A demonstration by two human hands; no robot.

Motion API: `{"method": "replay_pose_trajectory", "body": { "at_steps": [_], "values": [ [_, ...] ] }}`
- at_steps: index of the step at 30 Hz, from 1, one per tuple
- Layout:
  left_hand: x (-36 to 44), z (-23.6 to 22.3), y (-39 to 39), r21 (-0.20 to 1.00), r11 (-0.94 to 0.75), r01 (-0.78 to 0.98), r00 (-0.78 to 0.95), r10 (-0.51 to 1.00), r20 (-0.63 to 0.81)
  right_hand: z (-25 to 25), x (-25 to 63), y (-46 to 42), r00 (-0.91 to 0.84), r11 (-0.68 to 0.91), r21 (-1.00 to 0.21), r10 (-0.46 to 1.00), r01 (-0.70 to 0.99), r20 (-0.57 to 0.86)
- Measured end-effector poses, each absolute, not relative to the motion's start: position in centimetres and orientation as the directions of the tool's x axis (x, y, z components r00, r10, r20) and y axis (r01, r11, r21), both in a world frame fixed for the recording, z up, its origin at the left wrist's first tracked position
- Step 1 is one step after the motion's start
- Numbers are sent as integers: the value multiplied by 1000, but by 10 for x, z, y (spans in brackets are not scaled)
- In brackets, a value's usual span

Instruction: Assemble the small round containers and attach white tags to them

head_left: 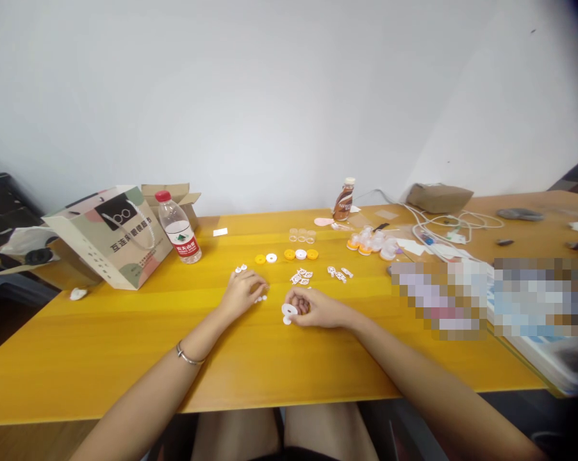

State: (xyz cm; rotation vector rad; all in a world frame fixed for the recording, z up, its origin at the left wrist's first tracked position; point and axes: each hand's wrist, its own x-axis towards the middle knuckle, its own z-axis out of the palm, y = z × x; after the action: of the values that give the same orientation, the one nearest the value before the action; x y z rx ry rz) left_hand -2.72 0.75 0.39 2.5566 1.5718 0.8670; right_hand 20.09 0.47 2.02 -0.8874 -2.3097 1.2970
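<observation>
- Bottle of clear plastic with a red cap and red label (181, 240) stands upright on the yellow wooden table (125, 358), so everything here gets placed off that.
- The person's right hand (315, 307) is well to the bottle's right and nearer the person. Fingers curled in, thumb and fingertips closed on the edge of a flat white disc with a central hole (286, 308).
- So that disc is up in the right hand, tilted, nearer the person than the bottle. A smaller round white piece (287, 321) shows right at its lower edge; can't tell if it's pinched too.
- Left hand (243, 293) is also right of the bottle and nearer the person, fingers bent and lowered beside some tiny white bits (261, 298). Can't tell whether they've got hold of anything. Silver metal bangle (189, 360) on that wrist.
- Roughly level with the bottle, off to its right: a row of round yellow and white discs (301, 255), with clear round plastic cups (302, 237) just beyond.
- Also right of the bottle but closer to the person: white openwork plastic pieces (301, 277) in a loose cluster.
- Printed paper shopping bag (120, 250) is just left of the bottle, open cardboard box (188, 203) behind it.
</observation>
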Motion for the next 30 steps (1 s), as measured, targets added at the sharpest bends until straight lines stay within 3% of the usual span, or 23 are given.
{"method": "replay_pose_trajectory", "body": {
  "at_steps": [4,8,14,17,19,22,26,30],
  "values": [
    [-20,12,-5,245,-648,722,473,719,508,21,200,8,-677,395,-853,732,340,69],
    [-9,19,-18,140,-802,581,680,573,457,22,198,8,-681,398,-870,725,290,105],
    [-10,14,-22,83,-817,570,680,526,510,21,198,6,-690,400,-882,712,251,126],
    [-20,11,-13,88,-717,692,547,600,584,19,199,10,-622,403,-881,764,248,175],
    [-31,14,-1,130,-560,818,370,685,628,17,200,13,-566,404,-872,801,275,193],
    [-50,27,26,196,-384,902,207,784,585,15,202,18,-511,408,-862,832,303,214],
    [-64,44,63,146,-293,945,227,907,353,13,203,22,-478,416,-852,846,318,235],
    [-59,42,84,122,-273,954,231,932,280,12,205,23,-468,423,-844,850,329,244]
  ]
}}
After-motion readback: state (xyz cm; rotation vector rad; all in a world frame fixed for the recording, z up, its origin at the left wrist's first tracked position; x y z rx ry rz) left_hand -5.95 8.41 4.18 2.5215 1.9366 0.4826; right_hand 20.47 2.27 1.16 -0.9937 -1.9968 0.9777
